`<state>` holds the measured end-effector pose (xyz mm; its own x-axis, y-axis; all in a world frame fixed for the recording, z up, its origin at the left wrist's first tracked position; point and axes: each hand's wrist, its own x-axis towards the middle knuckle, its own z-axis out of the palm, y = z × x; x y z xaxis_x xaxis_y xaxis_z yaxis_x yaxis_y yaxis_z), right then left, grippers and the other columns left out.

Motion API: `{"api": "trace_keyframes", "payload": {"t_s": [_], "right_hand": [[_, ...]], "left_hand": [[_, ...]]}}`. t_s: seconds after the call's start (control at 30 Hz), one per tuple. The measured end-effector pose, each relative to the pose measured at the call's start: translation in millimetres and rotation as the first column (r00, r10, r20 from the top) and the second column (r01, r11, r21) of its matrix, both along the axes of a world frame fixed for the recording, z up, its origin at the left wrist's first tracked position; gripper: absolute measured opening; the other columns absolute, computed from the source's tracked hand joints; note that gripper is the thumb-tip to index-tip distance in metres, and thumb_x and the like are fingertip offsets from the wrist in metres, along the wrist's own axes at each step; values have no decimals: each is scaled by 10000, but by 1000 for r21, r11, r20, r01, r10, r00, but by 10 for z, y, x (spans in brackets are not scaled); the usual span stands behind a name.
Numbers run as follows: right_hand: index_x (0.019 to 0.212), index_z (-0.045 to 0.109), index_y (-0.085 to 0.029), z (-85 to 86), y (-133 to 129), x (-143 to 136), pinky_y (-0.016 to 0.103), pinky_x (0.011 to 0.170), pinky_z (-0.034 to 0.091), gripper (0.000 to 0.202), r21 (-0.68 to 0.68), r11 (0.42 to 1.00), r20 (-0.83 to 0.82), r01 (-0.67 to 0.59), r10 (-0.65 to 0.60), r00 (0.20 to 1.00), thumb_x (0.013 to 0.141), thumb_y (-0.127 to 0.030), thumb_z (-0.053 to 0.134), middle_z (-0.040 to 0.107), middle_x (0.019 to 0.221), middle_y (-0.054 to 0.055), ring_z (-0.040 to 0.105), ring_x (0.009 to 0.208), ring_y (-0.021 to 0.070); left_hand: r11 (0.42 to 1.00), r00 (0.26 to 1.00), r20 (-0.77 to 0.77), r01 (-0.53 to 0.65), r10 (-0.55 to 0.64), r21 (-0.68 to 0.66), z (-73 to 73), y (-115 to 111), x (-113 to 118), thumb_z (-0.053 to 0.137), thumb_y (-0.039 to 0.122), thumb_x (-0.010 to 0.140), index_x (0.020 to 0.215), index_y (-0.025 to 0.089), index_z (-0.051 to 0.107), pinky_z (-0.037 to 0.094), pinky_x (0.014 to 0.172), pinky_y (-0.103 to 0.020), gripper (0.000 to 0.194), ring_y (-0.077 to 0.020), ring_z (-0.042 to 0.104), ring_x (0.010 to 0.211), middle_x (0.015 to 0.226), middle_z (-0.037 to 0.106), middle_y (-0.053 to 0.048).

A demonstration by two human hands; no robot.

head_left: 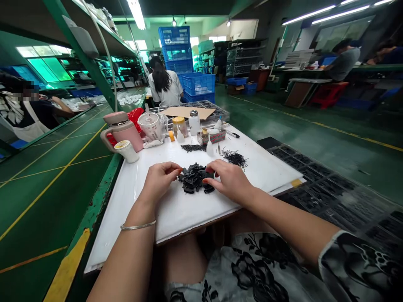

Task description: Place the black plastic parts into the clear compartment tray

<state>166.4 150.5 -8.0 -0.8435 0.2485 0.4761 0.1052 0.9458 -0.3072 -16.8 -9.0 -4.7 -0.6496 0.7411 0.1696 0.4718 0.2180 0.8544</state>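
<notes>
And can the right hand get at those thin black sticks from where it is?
Probably yes: the thin black sticks lie just beyond the right hand, and nothing visible stands between them on the white work surface.

my fingernails (206,180) are orange-red, my bangle (138,227) silver, and my sleeve (359,262) pale grey with a black floral pattern. before me: small plastic parts (192,178), black; work board (176,214), white; handled tumbler (127,133), pink; screw-lid jar (179,125), yellow-topped; stacked crates (199,85), blue; long bench (34,197), green, lined in yellow.
</notes>
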Motion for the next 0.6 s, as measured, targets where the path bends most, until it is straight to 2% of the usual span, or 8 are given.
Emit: {"api": "trace_keyframes", "payload": {"t_s": [0.13, 0.23, 0.33, 0.4, 0.5, 0.6], "right_hand": [[886, 602, -228, 24, -31, -136, 275, 609, 351, 69, 36, 999, 46, 16, -18, 999, 845, -248, 654, 644, 905, 35, 566, 758, 170], [802, 591, -216, 60, -41, -143, 268, 631, 355, 73, -59, 998, 113, 14, -8, 994, 826, -178, 648, 648, 836, 12, 567, 748, 159], [805, 601, -217, 67, -52, -129, 259, 640, 373, 84, -163, 986, 150, 24, 1, 989, 812, -148, 648, 664, 793, -11, 579, 717, 147], [836, 619, -213, 68, -51, -113, 253, 645, 389, 91, -201, 980, 93, 11, 8, 996, 809, -129, 640, 670, 789, -12, 586, 708, 141], [929, 653, -189, 114, -3, -20, 250, 681, 418, 171, -239, 970, -109, -47, 22, 994, 820, -77, 580, 668, 815, 5, 594, 735, 134], [984, 680, -167, 225, 165, 262, 251, 710, 442, 209, -330, 941, -300, -67, -37, 953, 835, -87, 557, 663, 827, 17, 595, 759, 129]], "left_hand": [[1000, 1000, -22, 16, -16, 11, 20, 0, 35, 660, 367, 740, 827, 174, 726, 465, 576, -219, 222, -133, 590, 614, 711, 673, -32], [1000, 998, -51, 23, -23, 3, 31, -5, 46, 657, 360, 743, 824, 177, 728, 454, 569, -214, 213, -129, 588, 608, 700, 672, -25], [1000, 997, -68, 30, -30, -5, 39, -6, 45, 655, 370, 741, 829, 182, 728, 454, 575, -213, 220, -130, 593, 620, 712, 677, -22], [1000, 998, -63, 22, -23, -7, 44, 0, 48, 654, 377, 736, 835, 180, 727, 455, 578, -211, 232, -133, 598, 632, 727, 681, -25], [1000, 1000, -27, 3, -4, -21, 54, 13, 65, 669, 404, 712, 850, 172, 724, 461, 583, -211, 275, -138, 598, 636, 738, 683, -29], [999, 1000, -11, -24, 24, -44, 52, 14, 66, 697, 445, 678, 871, 172, 721, 464, 590, -212, 335, -145, 602, 651, 742, 685, -18]]}}
